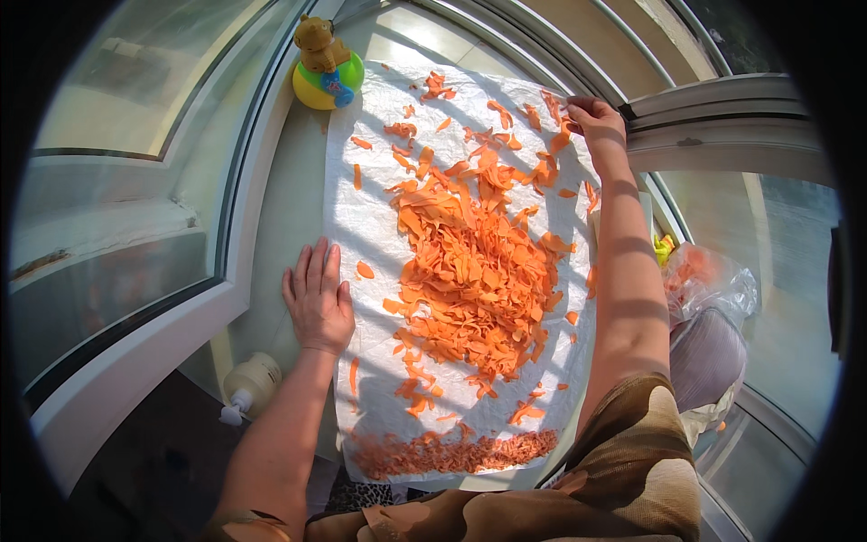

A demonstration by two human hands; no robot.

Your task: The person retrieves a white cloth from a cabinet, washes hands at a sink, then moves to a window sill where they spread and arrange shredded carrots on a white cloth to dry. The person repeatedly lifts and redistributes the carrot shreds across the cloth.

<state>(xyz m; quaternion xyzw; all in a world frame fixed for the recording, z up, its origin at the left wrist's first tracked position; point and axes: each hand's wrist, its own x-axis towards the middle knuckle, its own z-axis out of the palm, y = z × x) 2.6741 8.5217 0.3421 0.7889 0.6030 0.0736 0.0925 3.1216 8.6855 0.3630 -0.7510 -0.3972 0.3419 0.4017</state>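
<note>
Thin orange slices (481,271), which look like carrot, lie heaped in the middle of a white woven sheet (379,223). Loose pieces are scattered around the heap. Along the sheet's near edge runs a band of smaller, shrivelled orange bits (454,452). My left hand (318,298) rests flat by the sheet's left edge, fingers extended and holding nothing. At the far right corner is my right hand (597,125), its fingertips bent together beside some orange slices. Whether they pinch a slice or the sheet's edge cannot be made out.
A toy bear on a coloured ball (327,74) stands at the far left corner. An open window sash (237,271) flanks the left side, with a pump bottle (254,383) near my left forearm. Right of my right arm sits a clear plastic bag (708,281) with orange contents.
</note>
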